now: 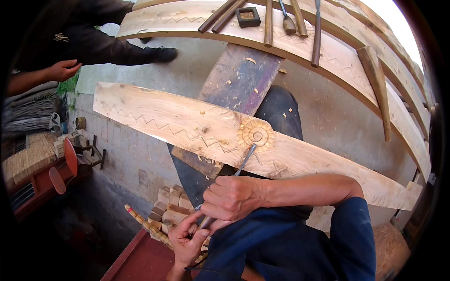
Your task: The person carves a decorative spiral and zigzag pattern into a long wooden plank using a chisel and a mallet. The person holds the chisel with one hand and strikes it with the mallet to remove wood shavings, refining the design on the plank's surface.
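A long pale wooden board lies slantwise before me, with a zigzag line cut along it and a round carved flower. My right hand is closed round a chisel. The chisel's metal tip rests at the flower's lower edge, near its centre. My left hand is closed at the rear end of the chisel's wooden handle, just below the right hand. Small chips lie on the board. Whether the cutting edge is sunk into the wood is too small to tell.
Beneath the board runs a worn plank scattered with shavings. Beyond it, another zigzag-marked board bears several wood-handled tools, a small dark square box and a tapered wooden club. Another person's hand shows at left. Wood blocks lie below.
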{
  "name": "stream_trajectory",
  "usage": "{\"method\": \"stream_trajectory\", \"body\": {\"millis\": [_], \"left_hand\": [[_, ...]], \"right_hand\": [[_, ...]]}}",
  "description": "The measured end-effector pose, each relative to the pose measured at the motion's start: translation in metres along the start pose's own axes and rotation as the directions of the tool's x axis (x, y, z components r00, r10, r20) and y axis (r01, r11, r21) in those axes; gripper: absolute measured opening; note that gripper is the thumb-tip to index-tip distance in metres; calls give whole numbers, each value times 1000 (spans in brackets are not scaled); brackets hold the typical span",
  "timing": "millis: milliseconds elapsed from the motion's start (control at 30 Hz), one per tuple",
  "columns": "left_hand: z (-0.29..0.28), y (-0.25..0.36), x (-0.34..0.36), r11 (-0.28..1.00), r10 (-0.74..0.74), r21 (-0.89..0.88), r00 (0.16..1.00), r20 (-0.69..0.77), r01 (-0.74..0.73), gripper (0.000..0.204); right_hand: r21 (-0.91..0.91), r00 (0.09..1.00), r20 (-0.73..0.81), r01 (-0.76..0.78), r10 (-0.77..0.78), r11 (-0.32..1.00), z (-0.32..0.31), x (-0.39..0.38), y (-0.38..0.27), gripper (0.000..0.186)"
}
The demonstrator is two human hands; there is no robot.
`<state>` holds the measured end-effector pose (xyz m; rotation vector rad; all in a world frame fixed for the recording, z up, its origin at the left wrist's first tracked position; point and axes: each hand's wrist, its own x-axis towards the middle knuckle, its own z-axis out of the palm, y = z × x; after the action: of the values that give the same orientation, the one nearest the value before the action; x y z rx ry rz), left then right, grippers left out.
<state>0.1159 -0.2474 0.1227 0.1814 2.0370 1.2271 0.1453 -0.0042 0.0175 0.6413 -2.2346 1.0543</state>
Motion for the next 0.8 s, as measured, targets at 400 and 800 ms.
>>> {"method": "stream_trajectory", "body": {"millis": [400, 800], "left_hand": [[6, -5, -8, 999, 20, 48, 999, -44, -18, 43], [6, -4, -7, 992, 73, 108, 996, -48, -67, 40]], "right_hand": [[81, 1000, 24, 6, -8, 997, 10, -3, 3, 56], [80, 1000, 20, 2, -3, 997, 12, -5, 2, 56]]}}
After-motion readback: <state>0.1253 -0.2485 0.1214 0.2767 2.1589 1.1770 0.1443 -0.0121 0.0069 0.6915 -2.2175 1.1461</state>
